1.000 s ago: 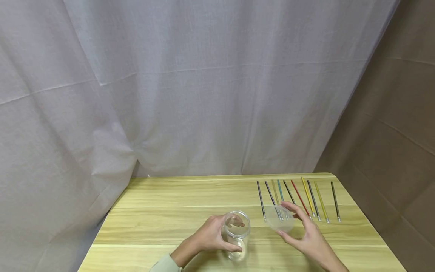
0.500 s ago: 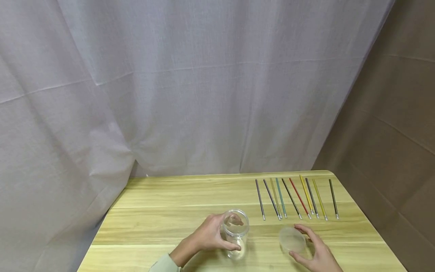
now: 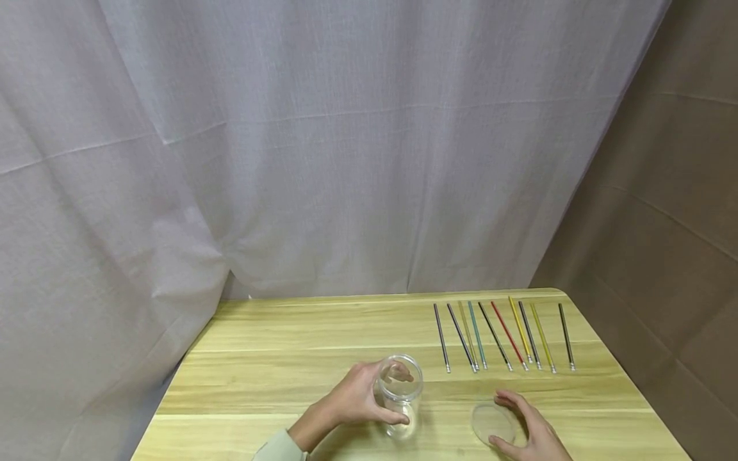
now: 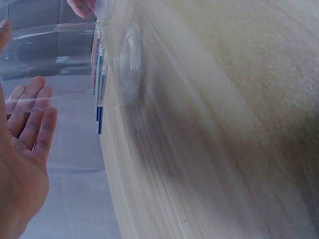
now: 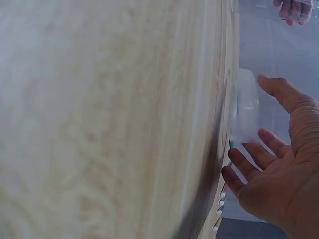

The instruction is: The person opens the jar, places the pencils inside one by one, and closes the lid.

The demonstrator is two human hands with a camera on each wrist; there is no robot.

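A person's left hand (image 3: 366, 397) grips a clear upright jar (image 3: 407, 402) while the right hand (image 3: 533, 432), thumb and fingers spread, frames a lid (image 3: 490, 419) on the wooden table (image 3: 288, 346), contact unclear. The head view shows ten whole pencils (image 3: 507, 333); the right wrist view, mainly their ends.

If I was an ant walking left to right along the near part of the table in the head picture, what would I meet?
Pale green sleeve → left hand → clear jar → round lid → right hand.
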